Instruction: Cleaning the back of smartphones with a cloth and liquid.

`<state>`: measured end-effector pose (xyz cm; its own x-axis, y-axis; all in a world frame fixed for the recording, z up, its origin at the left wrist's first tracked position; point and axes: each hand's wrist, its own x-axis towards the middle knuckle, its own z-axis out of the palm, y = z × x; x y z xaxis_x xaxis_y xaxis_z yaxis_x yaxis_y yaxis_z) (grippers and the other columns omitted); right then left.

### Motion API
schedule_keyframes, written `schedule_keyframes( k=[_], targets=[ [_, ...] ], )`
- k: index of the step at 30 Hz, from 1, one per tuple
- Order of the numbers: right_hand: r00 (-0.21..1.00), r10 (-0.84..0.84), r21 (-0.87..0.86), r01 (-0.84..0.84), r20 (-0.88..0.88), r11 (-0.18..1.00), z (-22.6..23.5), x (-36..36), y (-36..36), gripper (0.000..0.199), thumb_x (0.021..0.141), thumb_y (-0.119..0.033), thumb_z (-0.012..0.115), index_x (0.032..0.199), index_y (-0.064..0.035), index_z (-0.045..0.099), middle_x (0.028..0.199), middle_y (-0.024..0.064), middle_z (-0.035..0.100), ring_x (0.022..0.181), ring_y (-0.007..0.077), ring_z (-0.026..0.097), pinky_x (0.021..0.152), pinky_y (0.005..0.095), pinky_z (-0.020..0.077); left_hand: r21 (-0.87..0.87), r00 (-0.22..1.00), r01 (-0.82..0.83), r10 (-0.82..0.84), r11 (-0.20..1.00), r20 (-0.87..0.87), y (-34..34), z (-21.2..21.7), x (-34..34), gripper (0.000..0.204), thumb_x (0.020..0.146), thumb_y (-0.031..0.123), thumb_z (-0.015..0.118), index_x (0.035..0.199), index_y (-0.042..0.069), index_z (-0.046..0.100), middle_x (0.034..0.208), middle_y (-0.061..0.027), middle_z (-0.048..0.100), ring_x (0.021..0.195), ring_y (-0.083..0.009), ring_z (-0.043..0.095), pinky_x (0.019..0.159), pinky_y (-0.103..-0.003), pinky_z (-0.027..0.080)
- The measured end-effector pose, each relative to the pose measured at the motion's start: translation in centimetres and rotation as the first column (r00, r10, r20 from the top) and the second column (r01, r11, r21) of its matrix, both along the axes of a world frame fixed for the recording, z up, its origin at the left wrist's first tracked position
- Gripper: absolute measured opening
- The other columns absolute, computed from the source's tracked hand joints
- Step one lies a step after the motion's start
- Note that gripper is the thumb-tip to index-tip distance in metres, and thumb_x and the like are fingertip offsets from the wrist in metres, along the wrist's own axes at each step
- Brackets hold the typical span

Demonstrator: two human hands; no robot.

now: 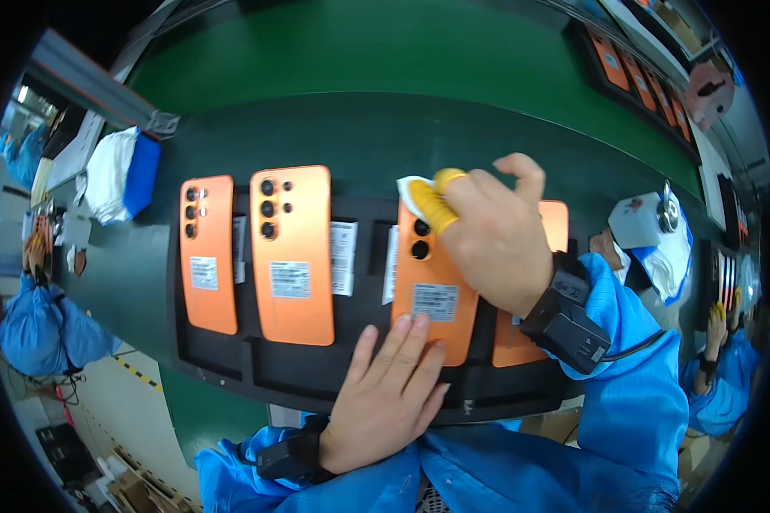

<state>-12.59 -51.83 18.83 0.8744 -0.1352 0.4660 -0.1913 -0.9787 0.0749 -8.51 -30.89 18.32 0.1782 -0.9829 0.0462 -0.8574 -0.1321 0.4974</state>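
Several orange smartphones lie back up in a black tray (222, 363), each with its cameras at the far end. My right hand (498, 235), with yellow finger cots, pinches a white wiping cloth (409, 198) against the camera end of the third smartphone (419, 272) from the left. My left hand (387, 395) lies with outstretched fingers on that phone's near end, below its printed label (435, 302). To the left are a smartphone (293, 235) and another smartphone (210, 299). The rightmost smartphone (515, 346) is partly hidden under my right hand and wrist.
A blue bin (143, 175) with white cloths stands at the left. At the right is a white dispenser bottle (638, 220) with a metal top, beside more cloths (672, 261). Another phone tray (624, 90) sits far right. Co-workers in blue sleeves (38, 321) work at both sides.
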Motion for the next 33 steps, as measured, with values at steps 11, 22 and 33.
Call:
schedule_keyframes(
  k=[11, 22, 33],
  targets=[
    [0.995, 0.09, -0.037, -0.089, 0.044, 0.995, 3.3, 4.6, 1.8, 0.011, 0.076, -0.013, 0.067, 0.084, -0.0067, 0.071, 0.081, 0.0001, 0.053, 0.081, 0.0168, 0.055, 0.089, 0.0443, 0.0324, -0.153, 0.979, -0.165, 0.142, 0.974, -0.146, 3.0, 1.8, 4.7, 0.042, 0.078, 0.021, 0.072, 0.114, 0.002, 0.061, 0.13, -0.0153, 0.055, 0.128, -0.0301, 0.047, 0.11, -0.056, 0.018],
    [0.977, 0.21, -0.177, -0.214, -0.04, 0.961, -0.2, 11.6, 2.7, 0.016, 0.071, -0.015, 0.07, 0.086, -0.0096, 0.073, 0.082, -0.0029, 0.058, 0.078, 0.013, 0.054, 0.091, 0.0459, 0.0326, -0.06, 0.962, -0.271, 0.272, 0.961, -0.002, 5.4, -0.6, 7.9, 0.053, 0.077, 0.02, 0.072, 0.123, 0.001, 0.055, 0.137, -0.0173, 0.049, 0.132, -0.0317, 0.043, 0.111, -0.055, 0.019],
    [0.98, 0.192, -0.151, -0.182, 0.057, 0.972, -0.5, 12.6, 1.9, 0.005, 0.067, -0.014, 0.064, 0.066, -0.012, 0.068, 0.079, -0.0035, 0.052, 0.079, 0.0135, 0.052, 0.093, 0.0452, 0.0321, -0.06, 0.964, -0.267, 0.265, 0.962, -0.032, 5.2, -0.6, 8.0, 0.052, 0.075, 0.017, 0.072, 0.122, 0.001, 0.057, 0.135, -0.0192, 0.051, 0.13, -0.0328, 0.045, 0.11, -0.052, 0.023]
  ],
)
